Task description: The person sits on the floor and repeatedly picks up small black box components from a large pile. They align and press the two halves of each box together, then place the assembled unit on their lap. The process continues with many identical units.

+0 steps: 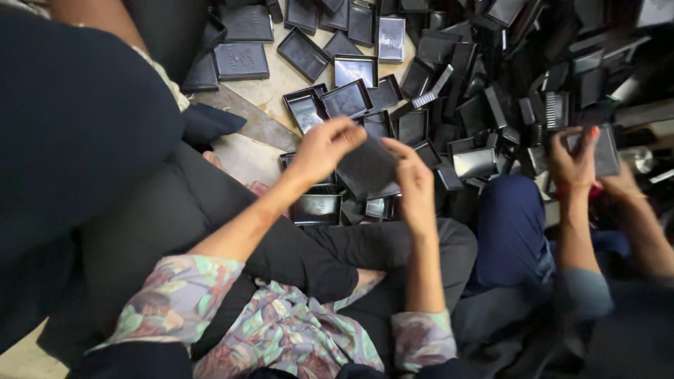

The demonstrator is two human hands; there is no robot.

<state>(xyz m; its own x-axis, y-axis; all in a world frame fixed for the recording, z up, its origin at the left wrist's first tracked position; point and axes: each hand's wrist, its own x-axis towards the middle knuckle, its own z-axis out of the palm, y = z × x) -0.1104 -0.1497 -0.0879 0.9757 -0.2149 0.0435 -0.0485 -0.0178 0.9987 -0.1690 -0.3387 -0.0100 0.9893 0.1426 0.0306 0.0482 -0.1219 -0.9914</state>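
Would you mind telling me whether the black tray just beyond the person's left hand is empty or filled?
Empty. The black tray lies open side up on the floor, and only its bare glossy bottom shows inside the rim.

Single head view, steep downward look, close over lap and floor [281,77], hands at centre

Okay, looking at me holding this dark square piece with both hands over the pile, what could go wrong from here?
1. The dark flat square piece is pinched only at its edges by the left hand and right hand; it might slip.
2. The heap of black shallow plastic trays looks loosely stacked and could slide.
3. A co-worker's hands work close by; elbows may collide.
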